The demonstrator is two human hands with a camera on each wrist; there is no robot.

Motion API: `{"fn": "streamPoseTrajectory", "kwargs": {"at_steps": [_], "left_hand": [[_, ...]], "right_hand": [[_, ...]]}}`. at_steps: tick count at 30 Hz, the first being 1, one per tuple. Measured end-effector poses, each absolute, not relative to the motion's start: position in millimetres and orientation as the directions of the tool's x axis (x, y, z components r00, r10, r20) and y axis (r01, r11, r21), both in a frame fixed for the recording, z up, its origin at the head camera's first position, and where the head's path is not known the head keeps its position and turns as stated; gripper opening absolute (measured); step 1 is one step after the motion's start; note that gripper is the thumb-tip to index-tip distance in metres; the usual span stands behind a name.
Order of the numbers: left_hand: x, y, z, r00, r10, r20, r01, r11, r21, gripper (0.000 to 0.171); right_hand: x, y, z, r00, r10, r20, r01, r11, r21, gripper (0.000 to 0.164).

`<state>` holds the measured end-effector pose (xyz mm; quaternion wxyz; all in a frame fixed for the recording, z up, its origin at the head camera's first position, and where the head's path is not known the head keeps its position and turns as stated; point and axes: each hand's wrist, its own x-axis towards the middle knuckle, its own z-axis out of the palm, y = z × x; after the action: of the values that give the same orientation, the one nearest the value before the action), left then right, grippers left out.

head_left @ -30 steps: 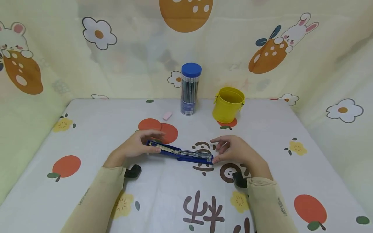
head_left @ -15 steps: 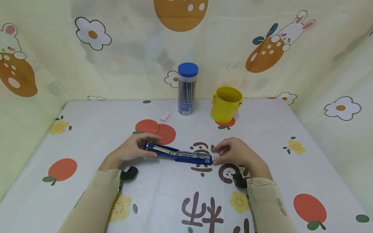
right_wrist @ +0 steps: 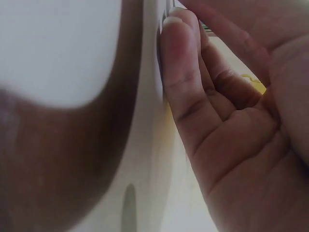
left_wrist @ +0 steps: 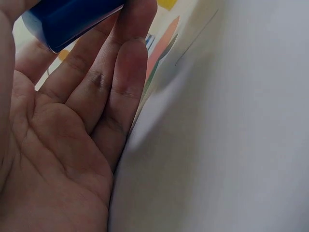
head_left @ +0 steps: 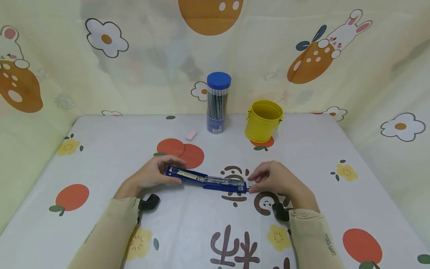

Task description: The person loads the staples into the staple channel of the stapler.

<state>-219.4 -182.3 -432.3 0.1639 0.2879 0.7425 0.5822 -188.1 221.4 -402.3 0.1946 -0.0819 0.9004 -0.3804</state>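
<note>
A blue stapler [head_left: 206, 181], folded wide open to show its metal inner parts, spans the gap between my hands in the head view. My left hand [head_left: 155, 173] grips its left end with thumb in front and fingers behind; the left wrist view shows a blue corner of the stapler [left_wrist: 72, 21] against the fingers. At the other end, my right hand [head_left: 275, 177] has thumb and fingers pinched at a small silvery piece [head_left: 250, 184] beside the stapler's tip. I cannot tell what kind of piece it is. Curled right fingers hide most of it.
Behind the stapler lies a pink eraser [head_left: 191, 135]. A clear tub of pencils with a blue lid [head_left: 219, 80] stands at the back, and a yellow bucket [head_left: 261, 129] is to its right. A printed cloth covers the table [head_left: 111, 149], with a patterned curtain behind.
My left hand has closed more snugly on the stapler's end. The right hand has shifted slightly right and down, its fingertips drawn closer together. The stapler has barely moved.
</note>
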Motion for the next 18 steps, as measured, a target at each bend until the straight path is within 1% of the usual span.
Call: {"fn": "streamPoseTrajectory", "kwargs": {"at_steps": [4,10,13,18], "left_hand": [[-217.2,-183.4,-431.0,-0.781,0.618,0.094,0.248,0.167,0.954,0.049],[-217.2,-184.3,-428.1,-0.788,0.609,0.090,0.249,0.182,0.951,0.046],[-216.8,-183.6,-427.2,-0.796,0.601,0.079,0.242,0.196,0.950,0.044],[-216.6,-182.4,-428.9,-0.802,0.595,0.058,0.232,0.221,0.947,0.041]], "right_hand": [[-187.3,222.8,-404.1,-0.908,-0.339,-0.246,-0.063,0.691,-0.720,0.021],[-188.8,221.0,-401.8,-0.906,-0.357,-0.228,-0.092,0.691,-0.717,0.012],[-188.7,221.0,-401.6,-0.907,-0.348,-0.237,-0.079,0.694,-0.715,0.011],[-186.5,221.8,-402.2,-0.909,-0.321,-0.267,-0.037,0.700,-0.713,0.014]]}}
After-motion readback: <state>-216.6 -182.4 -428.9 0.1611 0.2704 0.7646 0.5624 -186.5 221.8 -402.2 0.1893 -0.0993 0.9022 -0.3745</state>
